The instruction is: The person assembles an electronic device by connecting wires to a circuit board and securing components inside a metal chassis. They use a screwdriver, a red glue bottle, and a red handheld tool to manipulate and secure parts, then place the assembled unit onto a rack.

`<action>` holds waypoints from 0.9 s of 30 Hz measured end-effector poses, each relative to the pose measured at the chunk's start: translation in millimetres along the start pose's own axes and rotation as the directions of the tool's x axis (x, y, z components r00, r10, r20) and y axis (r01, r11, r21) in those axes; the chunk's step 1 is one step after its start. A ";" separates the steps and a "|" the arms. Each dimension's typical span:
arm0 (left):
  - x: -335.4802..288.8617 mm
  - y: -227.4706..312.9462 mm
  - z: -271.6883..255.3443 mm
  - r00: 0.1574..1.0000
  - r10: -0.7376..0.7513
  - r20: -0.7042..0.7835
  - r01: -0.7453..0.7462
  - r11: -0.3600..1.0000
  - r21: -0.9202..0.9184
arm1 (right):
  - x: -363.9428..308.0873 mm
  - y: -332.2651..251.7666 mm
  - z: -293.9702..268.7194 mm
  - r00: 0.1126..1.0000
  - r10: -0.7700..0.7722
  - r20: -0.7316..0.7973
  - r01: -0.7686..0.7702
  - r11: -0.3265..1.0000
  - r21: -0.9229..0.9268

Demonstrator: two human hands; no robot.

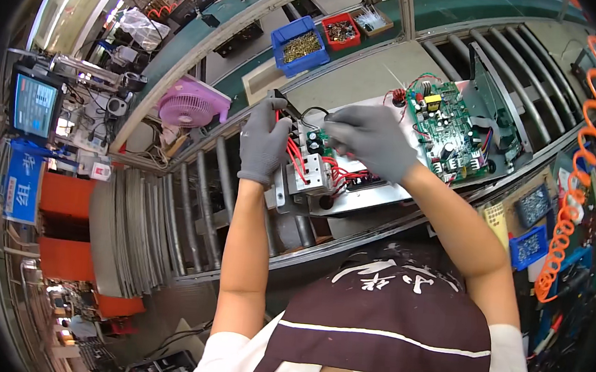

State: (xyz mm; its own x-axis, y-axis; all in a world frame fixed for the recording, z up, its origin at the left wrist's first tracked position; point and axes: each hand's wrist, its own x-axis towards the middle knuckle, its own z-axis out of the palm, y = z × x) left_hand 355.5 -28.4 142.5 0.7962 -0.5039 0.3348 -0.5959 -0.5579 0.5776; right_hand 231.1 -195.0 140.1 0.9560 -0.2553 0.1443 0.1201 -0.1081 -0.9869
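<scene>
An open metal chassis lies on the roller conveyor, with a green circuit board on its right part. At its left end sit a light-grey terminal block and a bundle of red wires. My left hand, in a grey glove, is closed at that left end, beside the red wires and a dark upright panel; what its fingers hold is hidden. Over the chassis's middle, my right hand, also gloved, is smeared by motion near a black cable; its grip cannot be made out.
Beyond the conveyor stand a blue bin of brass-coloured fasteners, a red bin of small parts and a pink fan. Orange coiled hose hangs at right, near a blue tray of screws. Conveyor rollers extend left.
</scene>
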 end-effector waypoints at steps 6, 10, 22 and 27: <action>-3.3 6.4 6.5 0.999 -0.022 -0.024 0.020 0.997 -0.073 | 65.1 30.7 41.8 0.968 0.017 0.252 0.163 0.721 -0.673; -2.7 5.5 5.1 0.999 -0.029 -0.029 0.027 0.998 -0.053 | 72.2 50.0 48.4 0.955 0.024 0.294 0.179 0.746 -0.641; -3.1 6.8 5.4 0.998 -0.049 -0.046 0.049 0.999 -0.014 | 92.7 46.7 40.5 0.900 0.060 0.433 0.220 0.794 -0.567; -2.4 6.0 5.7 0.999 -0.016 -0.051 0.016 1.000 0.004 | 105.2 49.9 34.3 0.836 0.088 0.542 0.222 0.849 -0.480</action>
State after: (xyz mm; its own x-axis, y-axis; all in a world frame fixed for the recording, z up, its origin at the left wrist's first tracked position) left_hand 349.4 -34.3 141.0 0.8100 -0.4603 0.3634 -0.5834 -0.5688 0.5798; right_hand 346.8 -194.3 103.5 0.9545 0.2983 -0.0056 0.1860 -0.6095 -0.7707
